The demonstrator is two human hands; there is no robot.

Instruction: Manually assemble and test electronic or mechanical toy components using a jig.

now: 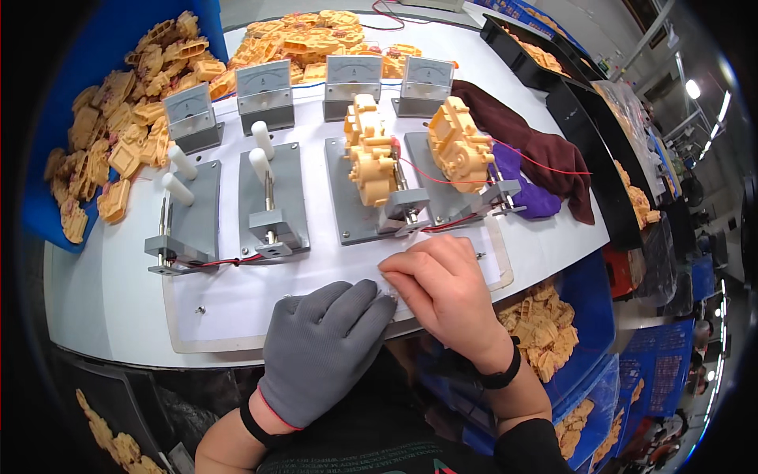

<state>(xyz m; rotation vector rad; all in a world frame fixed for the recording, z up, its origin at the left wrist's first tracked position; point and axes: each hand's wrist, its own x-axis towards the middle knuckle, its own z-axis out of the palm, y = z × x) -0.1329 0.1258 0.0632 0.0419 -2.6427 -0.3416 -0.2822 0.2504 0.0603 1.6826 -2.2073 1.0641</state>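
**Crowded worktop (103,300) on my head feed**

So the worktop is white, bowed by the fisheye, with a pale sheet (237,308) laid along the near side. There's a blue bin (207,24) at the left heaped with yellow parts (118,150), more of them piled at the back, and some in the black trays (588,130) off to my right. Beyond those it's a big indoor space with ceiling lights (692,88).

Texture-wise: the yellow parts are matte and chunky, all ribs and hollows. Four flat grey stands (207,217) sit in a row, with shiny metal pins at their near ends. The two on the left have smooth white pegs (262,141) sticking up. Behind the row are four meters (264,87) with tilted faces. A brown cloth (545,150) lies rumpled at the right, next to a purple one (525,186).

The left housing (371,162) and right housing (458,146) each sit on a stand, beyond my fingertips and apart from them. My gloved left hand (328,340) has its fingers curled down, and my bare right hand (446,292) has its fingers bunched toward the tips, close beside it. Can't tell how closed either is, or whether there's something small in there.
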